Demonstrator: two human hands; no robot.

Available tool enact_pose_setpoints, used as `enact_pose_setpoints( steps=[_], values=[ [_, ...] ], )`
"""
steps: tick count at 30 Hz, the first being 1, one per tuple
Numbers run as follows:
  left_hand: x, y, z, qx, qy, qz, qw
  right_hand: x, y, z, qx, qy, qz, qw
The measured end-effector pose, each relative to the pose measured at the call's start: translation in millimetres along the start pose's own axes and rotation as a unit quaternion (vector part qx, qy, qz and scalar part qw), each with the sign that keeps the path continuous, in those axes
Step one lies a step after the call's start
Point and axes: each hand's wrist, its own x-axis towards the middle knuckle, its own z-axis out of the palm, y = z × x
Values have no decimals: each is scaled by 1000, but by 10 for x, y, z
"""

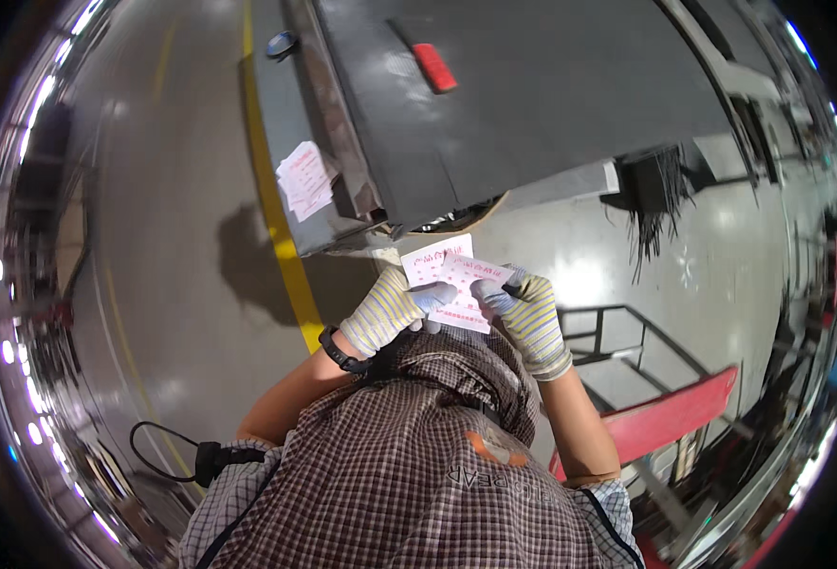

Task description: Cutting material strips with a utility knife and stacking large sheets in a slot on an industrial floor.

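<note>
Both my hands wear striped knit gloves with grey fingertips. My left hand and my right hand together hold a small stack of pink-and-white printed paper slips in front of my chest. The left thumb and fingers pinch the slips' left side. On the right side, the right fingers pinch the top slip. A black band circles my left wrist. My checked shirt fills the lower middle of the view.
A large dark grey machine table stretches ahead, with a red tag on top and more paper slips stuck to its side. A yellow floor line runs past it. A red-edged metal frame stands at my right.
</note>
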Motion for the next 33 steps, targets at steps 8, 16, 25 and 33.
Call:
enact_pose_setpoints(
  steps=[8,16,25,33],
  values=[
    [137,133,-634,-74,210,46,974,1599,-368,246,-273,-20,-176,945],
    [530,356,-817,-99,197,92,971,2393,-554,662,-471,60,-380,794],
    [969,491,-665,-101,125,4,987,1931,-627,141,-309,-116,-130,935],
    [1052,371,-427,-150,285,3,947,2654,-849,-119,-458,-43,-207,863]
  ],
)
